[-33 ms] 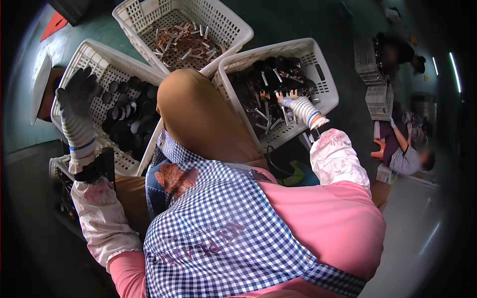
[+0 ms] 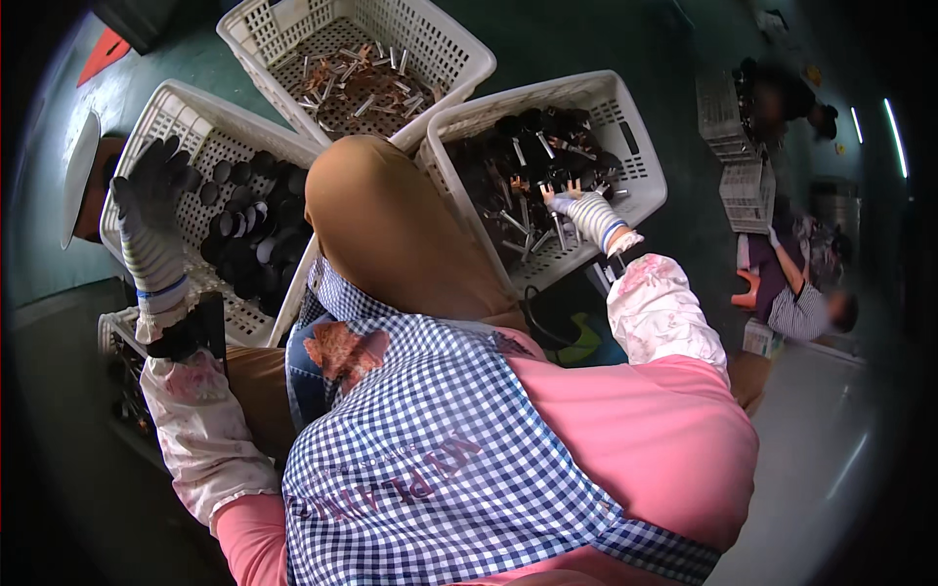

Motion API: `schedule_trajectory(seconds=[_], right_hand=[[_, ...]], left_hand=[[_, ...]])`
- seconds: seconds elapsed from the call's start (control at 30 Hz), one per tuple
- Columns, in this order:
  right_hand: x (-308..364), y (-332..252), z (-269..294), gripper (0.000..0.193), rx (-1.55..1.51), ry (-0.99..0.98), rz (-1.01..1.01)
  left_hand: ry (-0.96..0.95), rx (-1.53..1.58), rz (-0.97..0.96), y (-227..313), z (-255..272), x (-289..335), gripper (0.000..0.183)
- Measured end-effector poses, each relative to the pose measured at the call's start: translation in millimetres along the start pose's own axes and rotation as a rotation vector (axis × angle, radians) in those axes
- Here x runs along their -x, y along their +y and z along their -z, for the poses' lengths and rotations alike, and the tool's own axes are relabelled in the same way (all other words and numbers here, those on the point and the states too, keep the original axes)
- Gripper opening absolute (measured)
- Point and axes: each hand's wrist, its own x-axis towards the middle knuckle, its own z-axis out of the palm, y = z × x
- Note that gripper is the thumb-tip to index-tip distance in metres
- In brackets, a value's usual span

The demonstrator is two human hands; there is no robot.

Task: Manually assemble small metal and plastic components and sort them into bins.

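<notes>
My left hand (image 2: 154,215), in a striped glove with a dark palm, is raised at the left side of a white basket (image 2: 200,115), fingers spread and empty. Black round discs (image 2: 256,220) fill much of that basket. On the right, my right hand (image 2: 589,213) reaches over the near side of another white basket (image 2: 642,186). Its striped glove leaves the fingertips bare, and they look apart; I make out nothing held in them. Beneath and around them lie black round parts and silver rods (image 2: 513,222).
Beyond my knee (image 2: 381,195), a third white basket (image 2: 435,39) holds silver tubes and copper-coloured pieces (image 2: 363,83). A further basket (image 2: 119,327) is at the lower left. Far right, a person in a striped top (image 2: 796,311) sits near stacked white baskets (image 2: 747,200).
The right hand and the baskets sit very slightly differently in the picture. The left hand has not visibly moved.
</notes>
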Motion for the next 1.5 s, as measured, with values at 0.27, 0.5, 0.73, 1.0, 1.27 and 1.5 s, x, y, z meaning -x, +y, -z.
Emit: schedule_trajectory(seconds=[0.27,0.5,0.73,1.0,1.27,1.5], right_hand=[[-36.8,59.7,-34.5,0.034,-0.693,-0.066,-0.351],[-55.6,89.9,-43.3,0.027,-0.458,-0.230,-0.456],[-44.6,46.3,-44.0,0.016,0.728,-0.446,0.170],[-14.5,26.3,-50.6,0.040,0.493,-0.124,0.043],[12.6,14.0,-50.5,0.040,-0.083,0.076,-0.102],[49.4,-43.4,-36.0,0.037,-0.581,0.052,-0.057]], left_hand=[[0.005,-0.067,0.076,-13.0,-2.4,3.0,0.067],[0.000,-0.098,0.025,-7.8,-7.0,5.7,0.062],[0.014,-0.107,-0.036,-6.6,-4.0,12.4,0.060],[-0.169,-0.148,-0.039,-16.6,20.8,7.2,0.053],[-0.183,-0.060,0.017,-13.3,15.8,4.5,0.062],[-0.096,-0.056,0.032,-7.5,6.3,7.7,0.055]])
